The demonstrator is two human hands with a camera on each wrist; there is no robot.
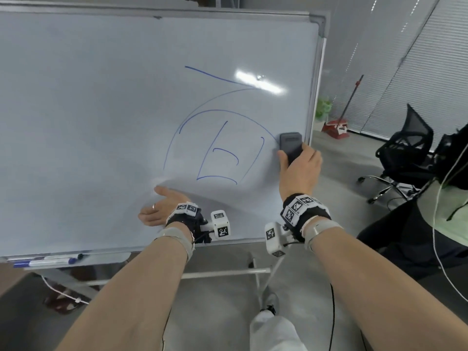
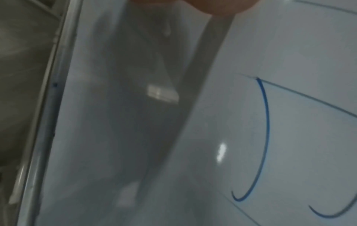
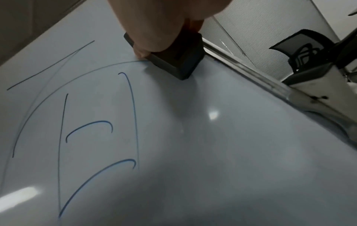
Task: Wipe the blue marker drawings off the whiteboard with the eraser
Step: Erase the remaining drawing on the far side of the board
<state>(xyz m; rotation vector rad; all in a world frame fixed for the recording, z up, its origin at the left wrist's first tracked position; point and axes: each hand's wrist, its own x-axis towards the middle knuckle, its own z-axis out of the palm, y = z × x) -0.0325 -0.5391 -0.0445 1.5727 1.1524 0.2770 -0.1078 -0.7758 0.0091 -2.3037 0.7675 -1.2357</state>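
Note:
A large whiteboard on a stand fills the head view. Blue marker drawings cover its right half: arcs, a long slanted line and a boxy shape. My right hand grips a black eraser and holds it against the board near the right frame, at the end of a big arc. In the right wrist view the eraser sits flat on the board beside the blue lines. My left hand rests flat on the lower board with fingers straight. Blue arcs show in the left wrist view.
Markers lie on the tray under the board's lower left edge. A black mesh office chair stands to the right, with a red broom and dustpan and a small plant behind the board. A seated person is at far right.

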